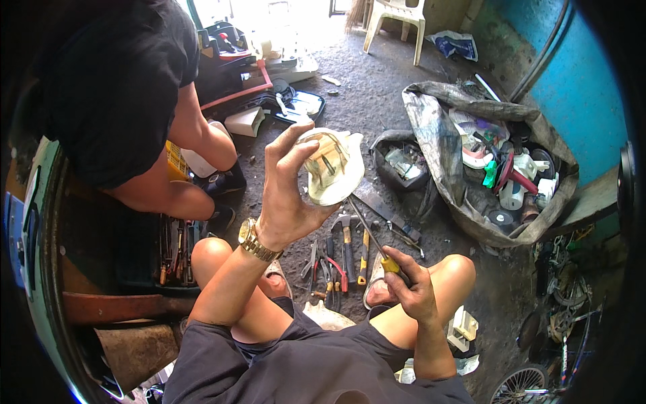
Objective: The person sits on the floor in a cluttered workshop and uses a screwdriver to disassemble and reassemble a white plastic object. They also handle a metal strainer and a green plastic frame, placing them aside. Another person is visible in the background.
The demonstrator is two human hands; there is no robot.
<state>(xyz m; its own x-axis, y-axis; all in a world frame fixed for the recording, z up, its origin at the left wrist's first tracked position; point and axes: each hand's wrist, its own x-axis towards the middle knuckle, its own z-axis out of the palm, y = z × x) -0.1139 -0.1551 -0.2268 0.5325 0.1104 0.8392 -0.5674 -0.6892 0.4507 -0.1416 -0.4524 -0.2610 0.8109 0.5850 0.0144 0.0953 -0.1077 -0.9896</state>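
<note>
My left hand (286, 185), with a gold wristwatch (254, 241) at its wrist, grips a cream-white plastic part (334, 167) by its edge, raised over the floor. The part is hollow and cup-like with a wavy rim, and dark slots show inside; its exact kind I cannot tell. In my right hand (412, 286) is a screwdriver (389, 263) with a yellow and black handle. Its long shaft points up and left, the tip close to the lower edge of the plastic part; whether they touch is unclear.
Between my feet lie a hammer (347, 250), a yellow-handled tool (364, 259) and red-handled pliers (334, 268). A large sack (437, 145) of plastic scraps stands at right, beside a smaller dark bag (397, 138). Another person (121, 87) sits at left. A white chair (396, 19) stands at the back.
</note>
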